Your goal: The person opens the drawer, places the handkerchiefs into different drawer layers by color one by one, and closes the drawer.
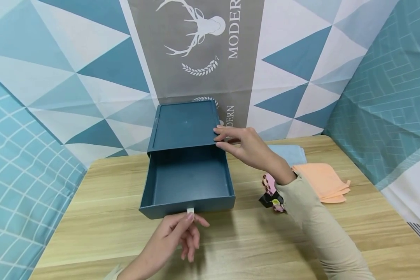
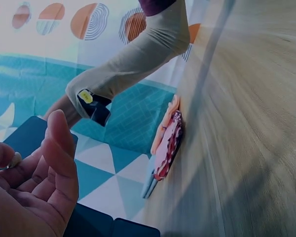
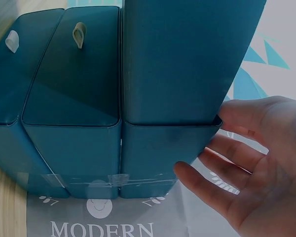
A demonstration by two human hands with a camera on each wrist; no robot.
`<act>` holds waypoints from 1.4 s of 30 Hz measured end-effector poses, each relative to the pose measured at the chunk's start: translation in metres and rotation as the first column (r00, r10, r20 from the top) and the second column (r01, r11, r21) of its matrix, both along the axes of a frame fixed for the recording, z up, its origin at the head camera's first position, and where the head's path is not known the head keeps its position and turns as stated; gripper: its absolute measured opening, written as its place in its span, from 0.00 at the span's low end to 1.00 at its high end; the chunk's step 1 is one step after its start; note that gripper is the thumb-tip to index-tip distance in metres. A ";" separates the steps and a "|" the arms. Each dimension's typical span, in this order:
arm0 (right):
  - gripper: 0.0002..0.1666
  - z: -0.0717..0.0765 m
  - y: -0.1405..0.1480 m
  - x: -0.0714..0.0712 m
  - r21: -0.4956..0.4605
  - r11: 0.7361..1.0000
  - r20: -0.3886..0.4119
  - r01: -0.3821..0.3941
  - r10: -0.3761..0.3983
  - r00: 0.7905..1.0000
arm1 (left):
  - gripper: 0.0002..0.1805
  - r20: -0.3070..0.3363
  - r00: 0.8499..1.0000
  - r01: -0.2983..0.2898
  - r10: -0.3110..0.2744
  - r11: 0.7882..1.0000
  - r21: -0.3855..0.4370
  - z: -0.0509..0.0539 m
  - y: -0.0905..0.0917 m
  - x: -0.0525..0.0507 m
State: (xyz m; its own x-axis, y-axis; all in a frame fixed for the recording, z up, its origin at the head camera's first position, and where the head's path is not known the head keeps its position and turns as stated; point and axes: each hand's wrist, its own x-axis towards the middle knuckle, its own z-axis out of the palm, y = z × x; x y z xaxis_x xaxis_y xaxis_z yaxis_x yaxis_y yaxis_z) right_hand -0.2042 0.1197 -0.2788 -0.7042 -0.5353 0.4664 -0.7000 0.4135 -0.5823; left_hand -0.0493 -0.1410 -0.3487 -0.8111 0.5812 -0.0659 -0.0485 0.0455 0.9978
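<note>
A dark blue drawer cabinet (image 1: pixel 185 126) stands against the back wall with its top drawer (image 1: pixel 192 181) pulled far out; the drawer's inside is bare. My left hand (image 1: pixel 175 235) pinches the white pull tab (image 1: pixel 190 210) at the drawer front between thumb and index finger, the other fingers loose; the tab (image 2: pixel 15 159) also shows in the left wrist view. My right hand (image 1: pixel 246 147) rests its fingertips on the cabinet's upper right edge. In the right wrist view the right hand (image 3: pixel 251 163) touches the cabinet side with fairly straight, spread fingers, beside two closed drawers (image 3: pixel 76 74).
Right of the cabinet lie a light blue cloth (image 1: pixel 288 154), an orange cloth (image 1: pixel 320 181) and a pink patterned cloth (image 1: pixel 268 183) partly hidden by the right arm. All sit on a wooden table (image 1: pixel 101 217). Patterned wall sheets (image 1: pixel 105 70) enclose the back and sides.
</note>
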 end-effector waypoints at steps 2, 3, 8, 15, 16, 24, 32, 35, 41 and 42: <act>0.15 0.000 -0.001 0.000 0.000 1.000 0.000 0.005 -0.005 1.000 | 0.28 0.003 1.000 0.002 -0.002 1.000 -0.004 0.000 0.000 0.001; 0.14 0.000 -0.001 0.000 0.001 1.000 0.000 0.006 -0.006 1.000 | 0.28 0.004 1.000 0.000 0.000 1.000 -0.008 0.001 0.000 0.001; 0.14 -0.001 -0.003 -0.001 -0.011 1.000 0.006 -0.001 0.001 1.000 | 0.28 0.011 1.000 -0.001 0.001 1.000 -0.011 0.001 -0.001 0.002; 0.13 -0.006 -0.003 0.002 -0.030 0.999 -0.017 0.015 -0.016 1.000 | 0.28 0.007 1.000 -0.008 0.008 1.000 -0.014 0.002 0.000 0.002; 0.13 -0.007 -0.003 0.003 -0.029 0.999 -0.035 0.023 -0.024 0.999 | 0.28 0.005 1.000 -0.009 0.009 1.000 -0.019 0.002 0.001 0.002; 0.19 -0.009 -0.008 0.003 -0.011 0.998 -0.139 0.054 -0.056 0.989 | 0.27 0.019 1.000 -0.005 0.006 0.999 -0.041 0.005 -0.001 0.001; 0.21 -0.011 -0.008 0.008 0.055 0.996 -0.166 0.073 -0.063 0.984 | 0.27 0.074 0.997 0.032 -0.035 0.998 0.045 0.006 -0.001 0.001; 0.21 -0.012 0.000 0.021 0.113 0.985 -0.215 0.133 -0.106 0.971 | 0.27 0.079 0.997 0.025 -0.027 0.999 0.030 0.006 0.001 0.002; 0.26 -0.012 0.035 0.045 0.123 0.959 -0.205 0.256 -0.228 0.952 | 0.28 0.111 0.994 0.008 -0.008 1.000 0.002 0.005 0.003 0.002; 0.26 -0.012 0.043 0.047 0.119 0.953 -0.202 0.279 -0.252 0.946 | 0.28 0.110 0.994 0.009 -0.009 1.000 0.002 0.005 0.003 0.002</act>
